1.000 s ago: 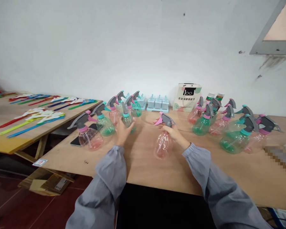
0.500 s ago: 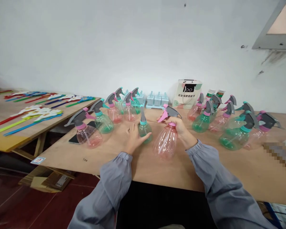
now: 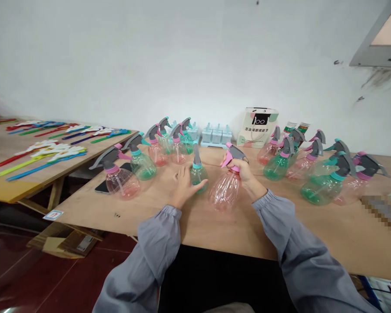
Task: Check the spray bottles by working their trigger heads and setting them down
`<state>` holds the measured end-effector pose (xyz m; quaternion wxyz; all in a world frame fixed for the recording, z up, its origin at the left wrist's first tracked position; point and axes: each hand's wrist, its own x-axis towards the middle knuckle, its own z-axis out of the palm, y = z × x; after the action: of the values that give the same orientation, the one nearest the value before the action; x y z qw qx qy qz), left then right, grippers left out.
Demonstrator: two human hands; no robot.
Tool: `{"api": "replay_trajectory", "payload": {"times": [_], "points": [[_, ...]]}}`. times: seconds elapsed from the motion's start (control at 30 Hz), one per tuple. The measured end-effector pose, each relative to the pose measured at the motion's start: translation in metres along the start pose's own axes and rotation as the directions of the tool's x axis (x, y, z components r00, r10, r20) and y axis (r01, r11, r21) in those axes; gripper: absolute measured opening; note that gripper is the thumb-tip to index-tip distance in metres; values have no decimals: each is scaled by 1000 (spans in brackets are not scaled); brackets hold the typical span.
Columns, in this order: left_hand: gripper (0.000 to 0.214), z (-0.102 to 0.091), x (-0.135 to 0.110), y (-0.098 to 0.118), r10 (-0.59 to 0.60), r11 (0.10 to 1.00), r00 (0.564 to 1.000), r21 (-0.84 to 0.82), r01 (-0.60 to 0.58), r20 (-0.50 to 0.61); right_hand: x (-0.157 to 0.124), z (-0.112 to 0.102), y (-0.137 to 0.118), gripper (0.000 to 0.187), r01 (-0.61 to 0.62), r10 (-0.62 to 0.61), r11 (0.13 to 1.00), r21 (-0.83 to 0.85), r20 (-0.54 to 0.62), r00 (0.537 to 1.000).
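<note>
My right hand point(image 3: 246, 174) is closed round the neck of a clear pink spray bottle point(image 3: 226, 190) with a grey and pink trigger head, held tilted just above the wooden table point(image 3: 215, 226). My left hand point(image 3: 183, 187) rests against a small green spray bottle point(image 3: 197, 174) that stands upright, thumb and fingers curved partly around its left side. Both arms wear grey sleeves.
Several pink and green spray bottles stand in a group at the left point(image 3: 140, 163) and another at the right point(image 3: 316, 184). A paper bag point(image 3: 259, 126) and pale blue moulds point(image 3: 217, 135) sit by the wall. A phone point(image 3: 102, 186) lies near the left edge. Coloured sticks point(image 3: 45, 154) cover a side table.
My left hand drew the green bottle out of the left group toward the middle. My right hand lifted the pink bottle and tilted it.
</note>
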<state>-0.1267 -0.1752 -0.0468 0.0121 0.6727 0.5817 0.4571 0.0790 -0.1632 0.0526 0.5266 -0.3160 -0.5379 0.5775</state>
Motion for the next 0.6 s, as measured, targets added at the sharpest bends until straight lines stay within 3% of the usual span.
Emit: {"api": "replay_trajectory", "payload": {"times": [0.17, 0.3, 0.43, 0.6], "points": [[71, 0, -1, 0, -16, 1000, 1000, -26, 17, 27, 1, 1, 3, 15, -88, 90, 995, -53, 20, 996], [71, 1, -1, 1, -1, 994, 999, -113, 5, 43, 0, 2, 6, 18, -64, 68, 996, -67, 47, 997], [70, 0, 0, 1, 41, 977, 998, -210, -30, 47, 0, 0, 4, 15, -6, 5, 1000, -20, -48, 999], [70, -1, 2, 0, 67, 965, 996, -257, -51, 57, 3, -3, 3, 18, -70, 70, 998, -3, -70, 995]]}}
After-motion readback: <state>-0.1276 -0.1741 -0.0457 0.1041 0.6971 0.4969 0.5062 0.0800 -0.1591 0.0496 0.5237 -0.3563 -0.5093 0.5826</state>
